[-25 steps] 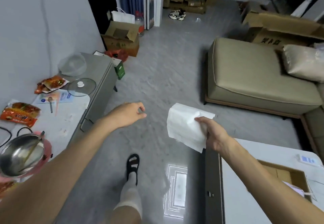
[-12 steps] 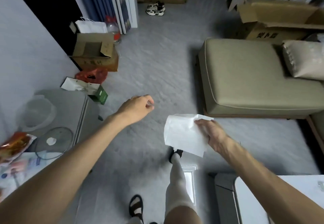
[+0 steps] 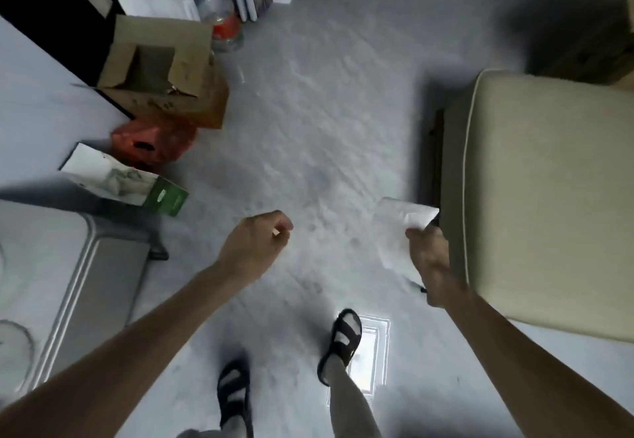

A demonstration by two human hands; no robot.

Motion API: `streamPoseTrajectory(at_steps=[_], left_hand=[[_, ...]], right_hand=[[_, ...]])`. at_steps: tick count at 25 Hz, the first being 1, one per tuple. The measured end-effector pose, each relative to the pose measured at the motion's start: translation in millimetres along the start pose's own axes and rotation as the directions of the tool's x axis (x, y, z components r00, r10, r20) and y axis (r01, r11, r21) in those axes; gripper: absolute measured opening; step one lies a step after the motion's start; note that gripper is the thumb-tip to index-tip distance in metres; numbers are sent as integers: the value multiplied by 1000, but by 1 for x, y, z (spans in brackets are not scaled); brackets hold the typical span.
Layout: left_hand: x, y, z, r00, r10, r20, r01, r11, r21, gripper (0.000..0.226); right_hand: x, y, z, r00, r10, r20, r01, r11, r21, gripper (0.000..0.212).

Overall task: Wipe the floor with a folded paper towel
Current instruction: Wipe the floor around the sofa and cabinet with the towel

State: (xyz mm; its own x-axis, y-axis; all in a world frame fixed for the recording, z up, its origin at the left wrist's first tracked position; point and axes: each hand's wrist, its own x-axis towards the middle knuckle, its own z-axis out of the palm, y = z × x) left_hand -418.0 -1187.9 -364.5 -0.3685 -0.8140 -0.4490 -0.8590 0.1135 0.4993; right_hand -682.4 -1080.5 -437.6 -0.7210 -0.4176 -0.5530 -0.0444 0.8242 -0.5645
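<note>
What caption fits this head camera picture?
Right hand holds a folded white paper towel above the grey floor; left hand is empty.

The view has been tilted further down toward the floor (image 3: 308,122). The paper towel (image 3: 399,231) has been carried rightward beside the sofa (image 3: 549,197), and both sandalled feet (image 3: 341,341) are now seen.

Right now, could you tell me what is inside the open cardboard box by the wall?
The open cardboard box shows only bare brown inner walls and a dark, shadowed interior; no contents are visible. Its bottom is hidden by the near flap and shadow, so something low inside cannot be ruled out.
</note>
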Motion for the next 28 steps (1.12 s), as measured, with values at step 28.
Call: streamPoseTrajectory(at_steps=[28], left_hand=[[457, -226, 504, 840, 416, 347, -536, 730, 423, 31]], right_hand=[[469, 285, 426, 612, -789, 51, 650, 466, -600, 32]])
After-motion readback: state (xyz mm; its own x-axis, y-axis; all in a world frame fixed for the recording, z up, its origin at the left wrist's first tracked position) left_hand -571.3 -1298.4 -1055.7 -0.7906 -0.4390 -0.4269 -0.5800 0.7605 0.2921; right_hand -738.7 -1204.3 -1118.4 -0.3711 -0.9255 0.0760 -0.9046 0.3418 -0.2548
